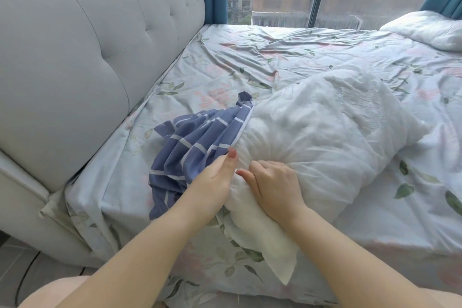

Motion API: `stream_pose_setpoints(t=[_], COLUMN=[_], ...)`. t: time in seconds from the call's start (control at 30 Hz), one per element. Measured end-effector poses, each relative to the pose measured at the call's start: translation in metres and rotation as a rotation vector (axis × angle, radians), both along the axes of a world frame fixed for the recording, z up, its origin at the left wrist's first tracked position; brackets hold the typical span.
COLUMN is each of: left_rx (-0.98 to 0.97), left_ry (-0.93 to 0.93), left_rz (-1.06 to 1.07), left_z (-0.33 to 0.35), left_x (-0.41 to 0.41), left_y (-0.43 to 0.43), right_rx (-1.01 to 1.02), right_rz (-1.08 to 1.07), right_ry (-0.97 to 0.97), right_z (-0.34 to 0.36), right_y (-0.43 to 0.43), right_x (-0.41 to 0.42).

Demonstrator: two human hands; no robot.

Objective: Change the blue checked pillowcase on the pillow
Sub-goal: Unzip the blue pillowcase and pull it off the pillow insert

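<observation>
The left hand (pixel 215 177) pinches the bunched blue checked cloth pillowcase (pixel 197 142); the right hand (pixel 272 180) grips the plump white pillow (pixel 325 122) (long axis away rightward) just beside it.

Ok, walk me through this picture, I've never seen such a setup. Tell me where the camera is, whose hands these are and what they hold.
No machine here: a person wears one camera on the head, looking down at their own bare hands. The left hand grips the blue checked pillowcase, bunched at one end of the white pillow, which the right hand clutches. Both lie on a flowered bed sheet beside a padded grey headboard.
</observation>
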State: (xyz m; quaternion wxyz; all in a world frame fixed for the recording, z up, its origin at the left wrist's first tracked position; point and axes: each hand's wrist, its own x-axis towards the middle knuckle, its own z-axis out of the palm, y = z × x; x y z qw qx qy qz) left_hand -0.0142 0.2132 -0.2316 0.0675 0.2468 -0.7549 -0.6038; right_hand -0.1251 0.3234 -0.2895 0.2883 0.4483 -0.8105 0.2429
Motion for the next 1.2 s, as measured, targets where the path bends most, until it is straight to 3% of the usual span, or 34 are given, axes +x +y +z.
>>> stream_pose_setpoints(t=[0.1, 0.23, 0.47, 0.67, 0.8, 1.03, 1.2], left_rx=[-0.049, -0.330, -0.602, -0.438, -0.321, -0.399, -0.375], left_ry=[0.010, 0.124, 0.125, -0.031, -0.060, -0.010, -0.095], left_rz=[-0.024, -0.144, -0.086, 0.149, 0.159, -0.061, -0.028], left_z=[0.001, -0.004, -0.008, -0.001, -0.004, -0.008, -0.010], left_x=[0.002, 0.000, -0.010, -0.012, -0.007, 0.003, 0.002], left_y=[0.000, -0.011, -0.044, -0.093, -0.101, -0.051, -0.038], right_rx=[0.051, 0.164, 0.270, 0.518, 0.545, 0.310, 0.105], right_rz=[0.008, 0.097, 0.210, 0.202, 0.147, 0.129, 0.056], right_ry=[-0.107, -0.440, -0.717, -0.901, -0.913, -0.865, -0.778], right_z=[0.007, 0.030, 0.066, 0.083, 0.078, 0.079, 0.074], right_y=[0.002, 0.010, 0.033, 0.087, 0.103, 0.083, 0.080], right_x=[0.004, 0.001, 0.002, 0.002, 0.008, 0.021, 0.018])
